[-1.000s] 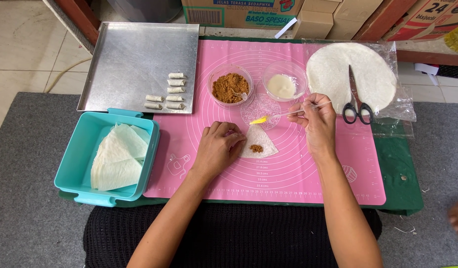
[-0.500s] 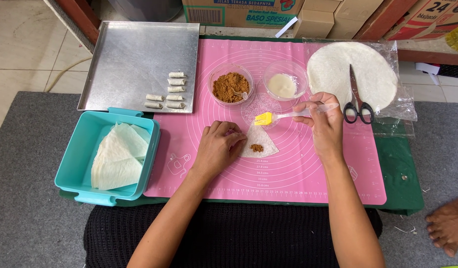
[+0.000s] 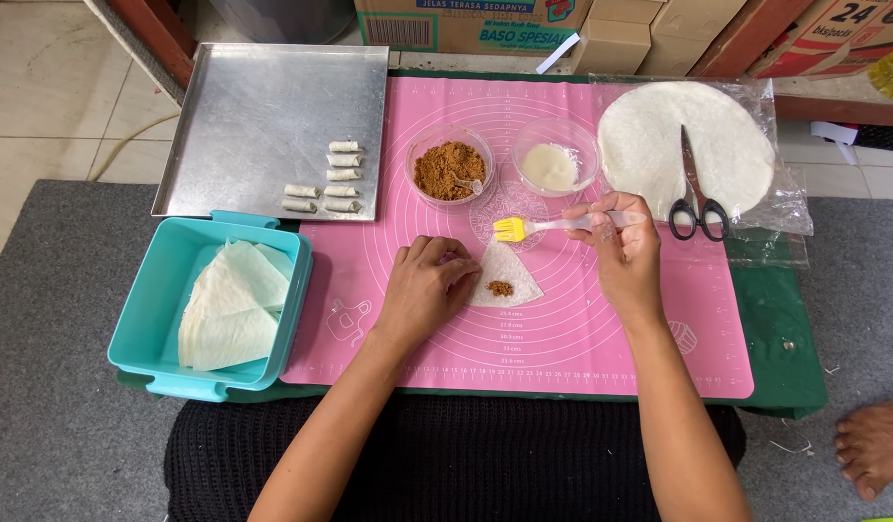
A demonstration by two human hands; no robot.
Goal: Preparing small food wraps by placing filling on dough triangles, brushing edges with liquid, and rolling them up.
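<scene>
1. The left hand lies fingers-down on the left corner of a wedge-shaped wrapper at the centre of the pink silicone mat; the corner under the fingers is hidden.
2. The right hand is closed around the clear handle of one pastry brush. Its yellow bristles sit at the wrapper's 12 o'clock tip; whether they touch it is hard to tell.
3. One small heap of brown filling rests on the wrapper, just right of the left fingertips.
4. Two clear bowls stand at the wrapper's 12 o'clock: one with brown crumbly filling, one with white paste.
5. Six finished rolls lie on the metal tray at 10 o'clock.
6. The teal tub at 9 o'clock holds cut wrappers; they overlap too much to count.
7. One pair of scissors lies on a stack of round wrapper sheets in plastic at 2 o'clock.
8. Cardboard boxes at 12 o'clock are cut off, and another person's bare foot shows partly at 4 o'clock.
</scene>
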